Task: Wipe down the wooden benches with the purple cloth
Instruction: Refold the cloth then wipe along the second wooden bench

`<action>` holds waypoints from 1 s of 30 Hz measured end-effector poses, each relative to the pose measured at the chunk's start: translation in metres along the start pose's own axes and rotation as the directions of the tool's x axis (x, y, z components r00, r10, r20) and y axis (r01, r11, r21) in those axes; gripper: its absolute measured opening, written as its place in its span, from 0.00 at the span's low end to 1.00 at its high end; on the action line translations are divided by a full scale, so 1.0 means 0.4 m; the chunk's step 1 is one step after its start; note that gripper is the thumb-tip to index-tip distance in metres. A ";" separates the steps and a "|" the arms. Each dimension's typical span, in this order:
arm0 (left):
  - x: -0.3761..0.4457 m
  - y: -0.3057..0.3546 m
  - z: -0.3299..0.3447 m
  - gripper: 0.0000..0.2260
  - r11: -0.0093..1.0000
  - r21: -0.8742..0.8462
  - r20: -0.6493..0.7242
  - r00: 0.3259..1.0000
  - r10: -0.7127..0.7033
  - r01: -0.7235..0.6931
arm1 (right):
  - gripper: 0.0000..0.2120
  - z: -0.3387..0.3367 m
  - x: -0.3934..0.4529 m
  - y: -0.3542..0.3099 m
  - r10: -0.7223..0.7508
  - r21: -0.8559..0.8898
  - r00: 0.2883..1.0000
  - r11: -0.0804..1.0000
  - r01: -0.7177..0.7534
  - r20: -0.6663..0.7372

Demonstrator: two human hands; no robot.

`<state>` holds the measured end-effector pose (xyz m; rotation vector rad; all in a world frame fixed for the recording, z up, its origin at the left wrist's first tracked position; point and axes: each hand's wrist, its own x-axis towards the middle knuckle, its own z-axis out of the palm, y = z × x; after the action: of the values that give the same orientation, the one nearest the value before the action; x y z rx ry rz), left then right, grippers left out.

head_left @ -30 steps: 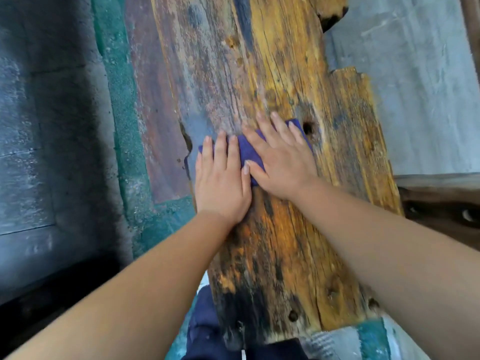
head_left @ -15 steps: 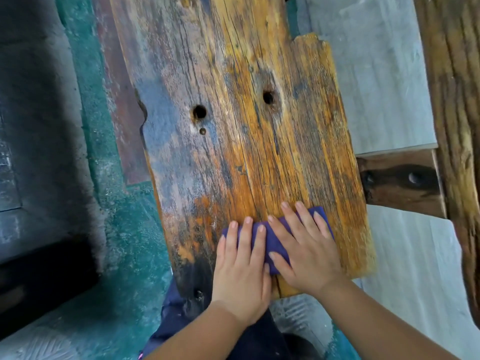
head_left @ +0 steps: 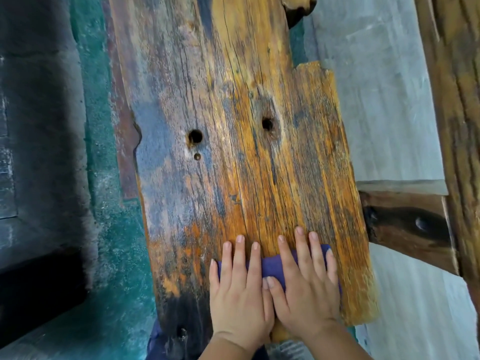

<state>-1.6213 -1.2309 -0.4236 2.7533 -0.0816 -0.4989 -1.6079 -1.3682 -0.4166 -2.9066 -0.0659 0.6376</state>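
Purple cloth (head_left: 272, 266) under left hand (head_left: 240, 294) and right hand (head_left: 307, 292), both flat, fingers spread, on wooden bench (head_left: 246, 152).

Purple cloth (head_left: 271, 266) on orange-brown, blue-grey streaked wooden bench (head_left: 241, 157); teal floor (head_left: 114, 255).

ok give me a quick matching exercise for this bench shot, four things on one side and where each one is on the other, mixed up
Things:
1. purple cloth
2. left hand
3. round hole
4. dark crosspiece

Places:
A. off the plank's right edge
B. pinned under both hands
C. left of the right hand, touching it
D. upper left of the wooden bench

Pairs: 1-B, 2-C, 3-D, 4-A
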 end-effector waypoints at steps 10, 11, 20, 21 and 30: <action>0.379 0.004 -0.127 0.27 0.999 0.036 -0.091 0.995 -0.035 0.039 | 0.34 -0.133 0.366 -0.007 0.050 -0.026 0.990 0.998 -0.054 -0.132; 0.417 0.002 -0.141 0.27 0.999 0.039 -0.100 0.995 -0.029 0.033 | 0.34 -0.146 0.401 -0.008 0.056 -0.028 0.989 0.998 -0.060 -0.138; 0.665 -0.021 -0.234 0.27 0.997 0.065 -0.155 0.987 -0.042 0.053 | 0.32 -0.231 0.654 -0.030 0.007 -0.018 0.973 1.000 -0.011 -0.231; 0.684 -0.024 -0.244 0.27 0.996 0.066 -0.163 0.986 -0.045 0.057 | 0.32 -0.237 0.673 -0.033 0.001 -0.021 0.971 1.000 -0.006 -0.237; 0.847 -0.053 -0.317 0.28 0.994 0.059 -0.210 0.975 -0.077 0.091 | 0.33 -0.306 0.844 -0.066 0.004 -0.001 0.963 1.000 -0.004 -0.270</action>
<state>-1.2595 -1.2096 -0.4313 2.8677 0.0705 -0.2306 -1.2503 -1.3341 -0.4417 -2.9652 -0.0265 0.2358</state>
